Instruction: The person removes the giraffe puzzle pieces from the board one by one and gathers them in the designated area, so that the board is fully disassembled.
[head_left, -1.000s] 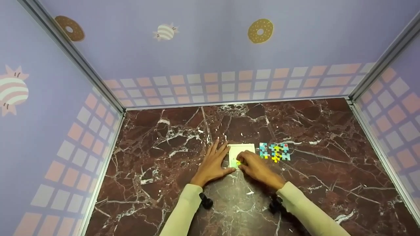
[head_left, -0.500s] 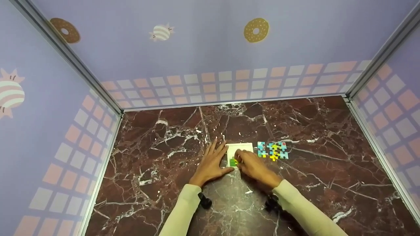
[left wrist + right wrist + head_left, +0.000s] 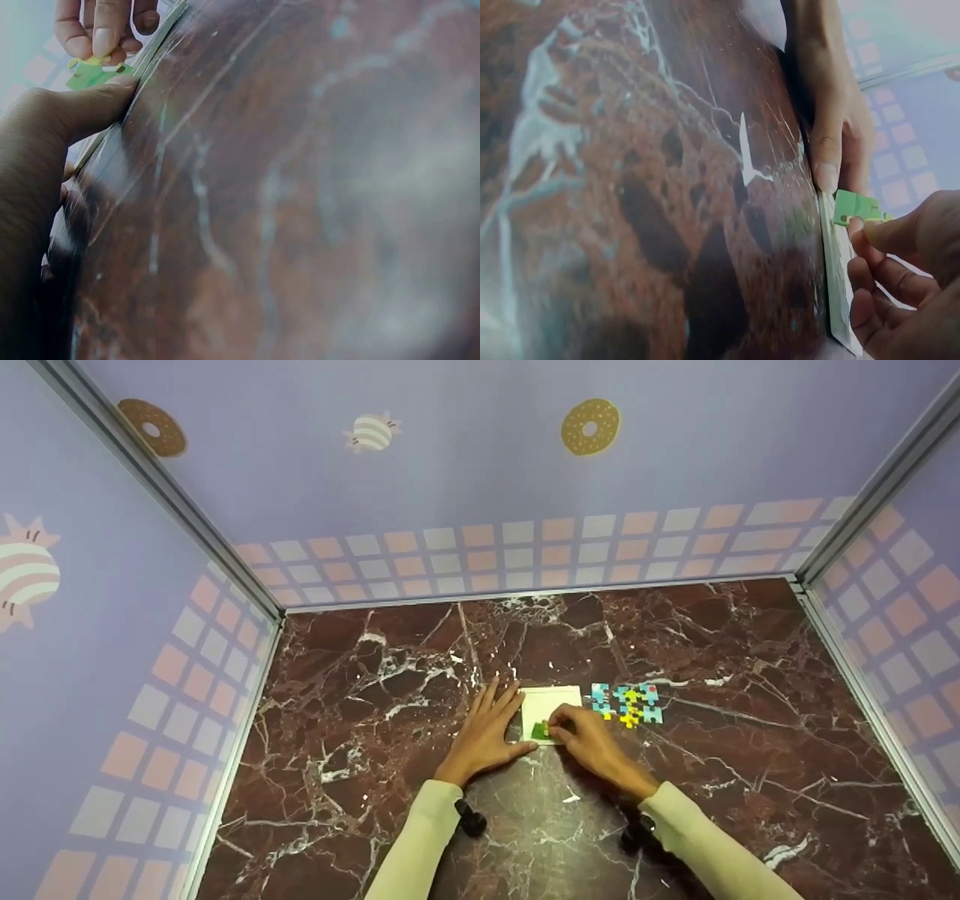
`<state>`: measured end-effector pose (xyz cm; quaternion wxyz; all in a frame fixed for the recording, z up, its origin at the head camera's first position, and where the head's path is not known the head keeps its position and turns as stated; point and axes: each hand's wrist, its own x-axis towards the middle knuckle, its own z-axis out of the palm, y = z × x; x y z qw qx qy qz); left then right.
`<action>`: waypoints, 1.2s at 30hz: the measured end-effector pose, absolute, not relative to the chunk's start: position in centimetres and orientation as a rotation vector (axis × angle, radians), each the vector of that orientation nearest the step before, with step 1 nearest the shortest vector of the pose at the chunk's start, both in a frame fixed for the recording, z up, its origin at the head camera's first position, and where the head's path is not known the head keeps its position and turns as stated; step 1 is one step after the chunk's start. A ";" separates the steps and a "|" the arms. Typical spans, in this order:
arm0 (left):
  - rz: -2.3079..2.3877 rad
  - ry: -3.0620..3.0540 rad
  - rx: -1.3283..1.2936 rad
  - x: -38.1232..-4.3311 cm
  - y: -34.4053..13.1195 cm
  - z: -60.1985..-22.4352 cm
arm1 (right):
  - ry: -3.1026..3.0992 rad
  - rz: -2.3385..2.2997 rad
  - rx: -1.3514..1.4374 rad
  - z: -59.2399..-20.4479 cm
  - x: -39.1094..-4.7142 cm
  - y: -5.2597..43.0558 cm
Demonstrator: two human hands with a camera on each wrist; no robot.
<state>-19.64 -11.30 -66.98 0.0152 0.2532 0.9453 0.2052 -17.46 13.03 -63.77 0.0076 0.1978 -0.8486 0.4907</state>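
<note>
A shallow cream-white puzzle tray (image 3: pixel 544 699) lies on the dark red marbled table. My left hand (image 3: pixel 484 739) rests along its left side with the fingers spread, the thumb at the near left corner. A green puzzle piece (image 3: pixel 539 731) with a yellow edge is at that same corner, inside the frame. My right hand (image 3: pixel 589 739) pinches the yellow edge of this piece between thumb and fingers. In the right wrist view the green piece (image 3: pixel 853 205) shows beside the left thumb, and the left wrist view shows fingertips on its yellow part (image 3: pixel 97 63).
Several blue and yellow puzzle pieces (image 3: pixel 630 703) lie grouped on the table just right of the tray. Lilac walls (image 3: pixel 480 450) with printed squares, sweets and doughnuts enclose the table at the back and both sides.
The right hand has shifted slightly right over the tray, so more of the green piece shows at the corner. The left hand and the loose pieces have stayed in place.
</note>
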 end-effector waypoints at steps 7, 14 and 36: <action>0.601 2.927 0.793 -19.7 -11.2 -66.8 | -2.543 1.617 0.538 -63.5 -17.6 15.3; 0.599 2.926 0.804 -19.7 -11.1 -66.6 | -2.493 1.606 0.415 -63.6 -17.7 18.2; 0.578 2.920 0.789 -19.7 -11.2 -66.9 | -2.608 1.445 0.394 -65.1 -16.6 22.9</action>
